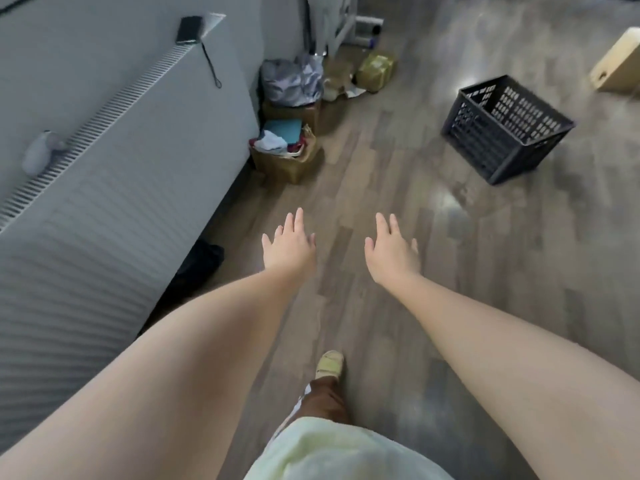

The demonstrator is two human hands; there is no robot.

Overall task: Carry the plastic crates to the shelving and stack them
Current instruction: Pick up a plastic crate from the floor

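The left hand (289, 247) and the right hand (393, 252) reach forward side by side on bare arms, palms down, fingers straight and spread, holding nothing and touching nothing. They are apart from each other, over the grey wood-plank floor (381, 168). Below them, one foot in a pale slipper (330, 363) is on the planks.

The black plastic crate (485, 147) stands upright on the floor ahead and to the right, well apart from both hands, its perforated walls open at the top and nothing in it.

Along the left wall runs a white ribbed radiator (104, 209). Beyond its far end, an open cardboard box (287, 168) holds folded cloth, with a crumpled silver-grey bag (291, 81) on another box behind it. Farther back lies a yellowish wrapped package (375, 69); any print on it is too blurred to read. A pale wooden box (620, 64) sits at the right edge, beyond the crate.
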